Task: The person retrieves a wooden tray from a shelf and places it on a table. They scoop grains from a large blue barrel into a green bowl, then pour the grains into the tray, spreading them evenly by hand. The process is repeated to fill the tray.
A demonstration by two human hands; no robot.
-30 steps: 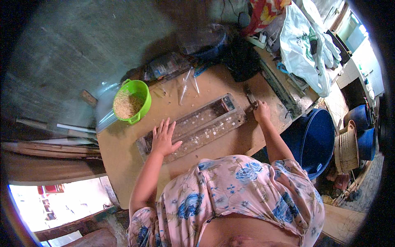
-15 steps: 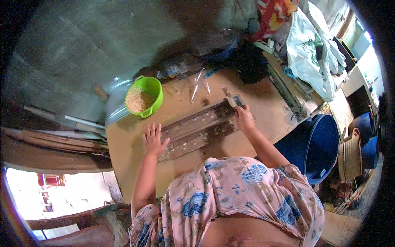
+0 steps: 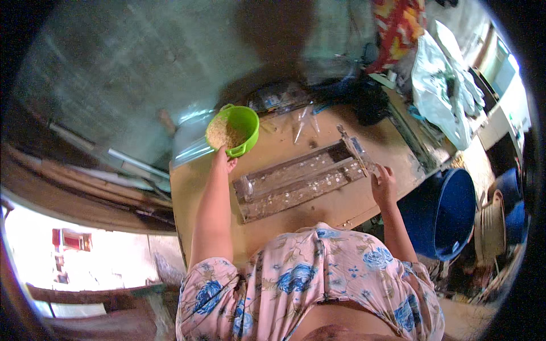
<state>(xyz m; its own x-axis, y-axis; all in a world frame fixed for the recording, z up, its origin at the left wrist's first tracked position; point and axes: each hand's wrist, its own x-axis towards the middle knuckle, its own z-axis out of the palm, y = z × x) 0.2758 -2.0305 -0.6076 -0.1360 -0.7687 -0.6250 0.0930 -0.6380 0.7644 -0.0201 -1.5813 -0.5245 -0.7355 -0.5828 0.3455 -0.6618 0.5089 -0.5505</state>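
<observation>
A bright green two-handled bowl [image 3: 250, 122], part filled with pale, grain-like flakes [image 3: 223, 134], stands at the table's far left. At its near handle is my left hand [image 3: 226, 160], its fingers closed there. A long, worn wooden frame [image 3: 301, 177] with a lengthwise divider lies slantwise across the table, with white specks along its near strip. My right hand [image 3: 384, 182] is beside the frame's right end, fingers apart and holding nothing. A short wooden bar [image 3: 354, 149] crosses that end.
The brown table [image 3: 202, 182] meets a grey-green wall. Clear plastic sheeting [image 3: 190, 145] lies left of the bowl, and thin clear plastic pieces [image 3: 300, 128] lie behind the frame. A large blue barrel [image 3: 441, 213] stands at the right. White plastic bags [image 3: 435, 91] hang at the back right.
My left hand has gone from the frame's left end to the bowl's handle and closed on it. My right hand has let go of the frame's right end. The view has shifted.
</observation>
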